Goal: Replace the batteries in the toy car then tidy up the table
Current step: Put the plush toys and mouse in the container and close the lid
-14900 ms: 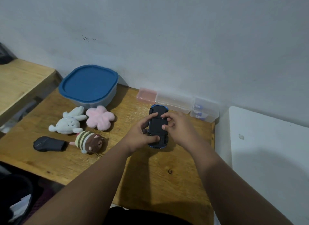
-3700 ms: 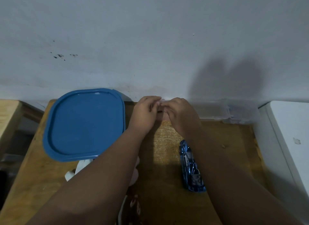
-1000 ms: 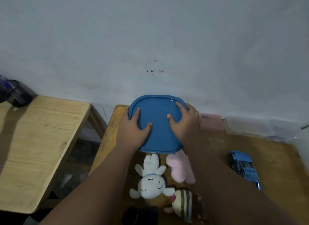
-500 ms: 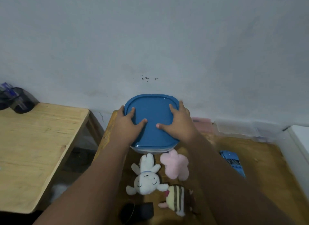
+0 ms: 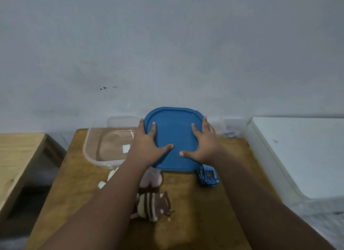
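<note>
Blue lid (image 5: 174,138), gripped at both sides, off its box.

Left hand (image 5: 147,145) and right hand (image 5: 203,143) clasped the lid's opposite edges, thumbs spread on top, outer fingers curled over the rim. Clear plastic container (image 5: 93,154) stood uncovered just left of the left hand, on the wooden table (image 5: 186,212). Blue toy car (image 5: 208,177) lay below the right wrist, its far end hidden under the lid's near corner. Pink plush (image 5: 151,179) and white plush (image 5: 109,177) showed partly beneath the left forearm; striped plush (image 5: 152,205) lay nearer the person, beside that forearm. Small clear boxes (image 5: 227,127) sat beyond the right hand, by the wall.
</note>
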